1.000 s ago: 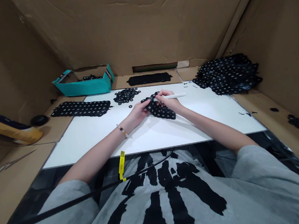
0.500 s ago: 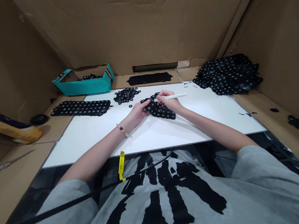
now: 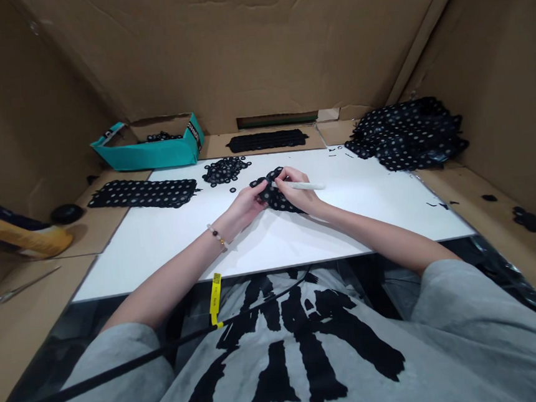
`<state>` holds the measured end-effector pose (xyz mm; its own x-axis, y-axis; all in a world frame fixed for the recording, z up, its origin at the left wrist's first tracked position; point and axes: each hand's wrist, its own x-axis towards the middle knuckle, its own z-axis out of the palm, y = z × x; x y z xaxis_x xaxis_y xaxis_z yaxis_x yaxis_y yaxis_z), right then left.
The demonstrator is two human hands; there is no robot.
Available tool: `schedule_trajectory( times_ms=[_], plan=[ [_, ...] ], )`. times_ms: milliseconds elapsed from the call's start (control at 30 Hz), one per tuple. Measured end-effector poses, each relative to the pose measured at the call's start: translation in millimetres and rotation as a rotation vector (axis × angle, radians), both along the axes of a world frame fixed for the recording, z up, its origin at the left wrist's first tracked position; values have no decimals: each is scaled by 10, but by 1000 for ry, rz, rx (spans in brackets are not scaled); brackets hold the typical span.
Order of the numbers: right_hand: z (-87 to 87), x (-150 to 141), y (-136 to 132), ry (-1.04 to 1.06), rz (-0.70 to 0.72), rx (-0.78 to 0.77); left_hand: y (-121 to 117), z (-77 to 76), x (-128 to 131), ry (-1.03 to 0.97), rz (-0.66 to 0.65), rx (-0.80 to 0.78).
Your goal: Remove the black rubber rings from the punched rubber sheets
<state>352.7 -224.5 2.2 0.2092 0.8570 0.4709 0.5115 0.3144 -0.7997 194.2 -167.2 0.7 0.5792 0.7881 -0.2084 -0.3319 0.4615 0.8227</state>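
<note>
My left hand (image 3: 248,204) grips the left end of a black rubber sheet dotted with round pale holes (image 3: 281,203). In my right hand (image 3: 299,191) is a white pen-shaped tool (image 3: 307,186), pinched like a pen, its tip at the sheet close to my left fingers. The tip itself is too small to make out. Just beyond my left hand lies a pile of small black rings (image 3: 225,170), with one loose ring (image 3: 232,190) nearer me. Both hands are over the white board (image 3: 160,254).
A turquoise box (image 3: 151,156) with black pieces inside stands at the back left. Dotted black sheets lie left (image 3: 145,193) and in a heap at right (image 3: 407,132); a dark stack (image 3: 267,140) lies behind. Tweezers (image 3: 17,290) and a yellow-and-blue packet (image 3: 22,232) are at far left.
My right hand has shifted slightly, and the white tool's rear end has swung left and toward me. The left hand keeps its grip on the sheet.
</note>
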Motion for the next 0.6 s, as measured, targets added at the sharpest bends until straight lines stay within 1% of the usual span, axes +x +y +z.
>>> schedule_trajectory(
  times_ms=[100,167,233,333,400,500,600],
  plan=[
    [-20,-2,20,-44,-23,-2,14,-3,2,16,-29,8],
    [-26,30,41,-15,0,-26,42,-20,-3,32,-31,56],
    [-29,71,60,60,39,-62,74,-41,-13,73,-26,138],
    [-22,112,85,199,81,-121,105,-59,-28,194,-75,274],
    [-7,124,98,274,106,-135,111,-54,-34,254,-91,323],
    [22,140,112,346,130,-142,111,-28,-36,243,-42,301],
    [33,168,121,342,120,-187,122,-9,-34,212,-26,233]
  ],
)
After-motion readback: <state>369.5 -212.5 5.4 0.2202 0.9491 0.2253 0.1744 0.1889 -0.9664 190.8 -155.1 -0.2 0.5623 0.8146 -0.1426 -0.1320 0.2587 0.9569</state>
